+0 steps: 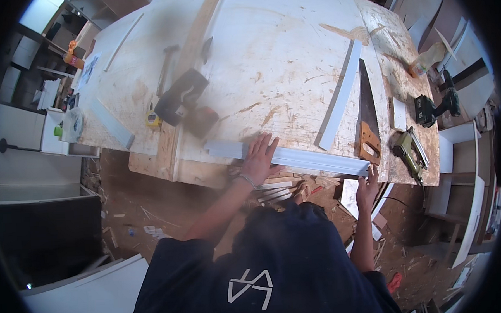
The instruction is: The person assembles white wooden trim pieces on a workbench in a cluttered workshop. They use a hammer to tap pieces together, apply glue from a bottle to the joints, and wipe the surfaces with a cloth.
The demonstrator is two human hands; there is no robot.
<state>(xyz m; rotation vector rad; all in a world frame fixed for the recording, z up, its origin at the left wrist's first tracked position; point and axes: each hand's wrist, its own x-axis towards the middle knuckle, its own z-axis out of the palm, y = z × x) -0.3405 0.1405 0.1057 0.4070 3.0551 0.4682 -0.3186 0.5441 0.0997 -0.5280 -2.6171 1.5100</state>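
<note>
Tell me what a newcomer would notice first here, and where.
Probably the pale grooved strip along the near edge of the large white worktable, with the left hand laid over it and the right hand at its right end. Next, perhaps, the wooden-handled handsaw on the table's right side, and the dark cordless drill at the right edge.

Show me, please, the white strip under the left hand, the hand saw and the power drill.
White strip (312,160): head view, on its grooved face.
Hand saw (367,111): head view, on its dark blade.
Power drill (450,99): head view, on its body.
</note>
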